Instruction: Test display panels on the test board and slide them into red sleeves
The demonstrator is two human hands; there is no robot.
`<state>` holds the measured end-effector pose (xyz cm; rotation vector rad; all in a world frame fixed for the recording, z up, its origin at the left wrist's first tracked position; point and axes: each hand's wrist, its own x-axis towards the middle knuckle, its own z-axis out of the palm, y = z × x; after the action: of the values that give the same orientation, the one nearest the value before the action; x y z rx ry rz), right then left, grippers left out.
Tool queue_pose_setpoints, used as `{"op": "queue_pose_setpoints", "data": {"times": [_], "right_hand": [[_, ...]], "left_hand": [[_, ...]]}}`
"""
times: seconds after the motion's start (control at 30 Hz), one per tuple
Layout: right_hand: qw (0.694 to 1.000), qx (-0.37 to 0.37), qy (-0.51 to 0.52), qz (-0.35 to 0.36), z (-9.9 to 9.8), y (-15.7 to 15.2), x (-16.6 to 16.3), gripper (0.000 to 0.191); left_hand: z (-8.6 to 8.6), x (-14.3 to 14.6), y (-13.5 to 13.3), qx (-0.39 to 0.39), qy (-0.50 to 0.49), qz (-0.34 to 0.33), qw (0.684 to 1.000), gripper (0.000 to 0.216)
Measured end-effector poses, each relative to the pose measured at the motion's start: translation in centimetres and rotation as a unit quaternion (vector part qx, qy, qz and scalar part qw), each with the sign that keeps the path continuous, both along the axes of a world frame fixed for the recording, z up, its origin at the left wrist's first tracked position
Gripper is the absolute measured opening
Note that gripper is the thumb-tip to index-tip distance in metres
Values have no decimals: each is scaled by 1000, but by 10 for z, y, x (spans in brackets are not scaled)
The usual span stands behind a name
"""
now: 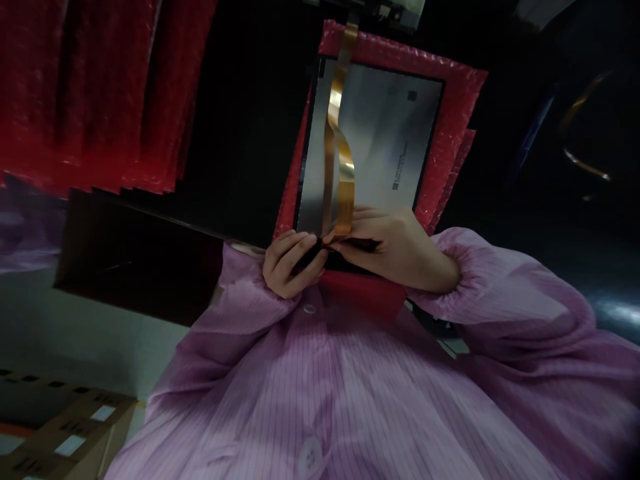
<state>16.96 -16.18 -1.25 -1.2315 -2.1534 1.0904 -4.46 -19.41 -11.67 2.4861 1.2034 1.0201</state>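
A flat silver display panel point(380, 133) lies back-side up on red bubble wrap point(453, 133) on the dark work surface. An orange flex ribbon cable point(340, 167) runs down its middle from the far edge to the near edge. My left hand point(290, 263) has its fingers curled and pinches the panel's near edge at the cable's end. My right hand point(395, 247) is closed too, its fingertips pressing on the cable's near end right beside the left fingers. Pink striped sleeves cover both arms.
A stack of red bubble-wrap sheets point(95, 93) lies at the far left on the dark table point(240, 133). Cardboard boxes point(65, 427) with white labels stand at the lower left. Dim metal parts point(585, 160) show at the far right.
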Motion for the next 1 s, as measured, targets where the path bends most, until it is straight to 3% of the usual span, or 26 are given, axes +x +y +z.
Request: {"op": "queue_pose_setpoints", "data": {"times": [0.23, 0.37, 0.43, 0.63, 0.77, 0.87, 1.0], "right_hand": [[1000, 7, -1, 4, -1, 0, 1, 13], [1000, 7, 5, 5, -3, 0, 0, 14], [1000, 8, 6, 5, -4, 1, 0, 14], [998, -20, 52, 4, 3, 11, 16, 17], [987, -52, 84, -127, 9, 10, 36, 19], [977, 2, 56, -207, 6, -1, 49, 17], [961, 137, -42, -237, 2, -22, 61, 16]], "left_hand": [[1, 3, 2, 2, -10, 1, 1000, 19], [7, 15, 10, 184, -54, 10, 981, 24], [8, 21, 12, 227, -86, 11, 970, 24], [6, 27, 12, 206, -116, 20, 971, 24], [7, 26, 11, 180, -146, 8, 973, 25], [10, 23, 9, 155, -159, -12, 975, 28], [26, 18, 3, 99, -118, -4, 988, 33]]}}
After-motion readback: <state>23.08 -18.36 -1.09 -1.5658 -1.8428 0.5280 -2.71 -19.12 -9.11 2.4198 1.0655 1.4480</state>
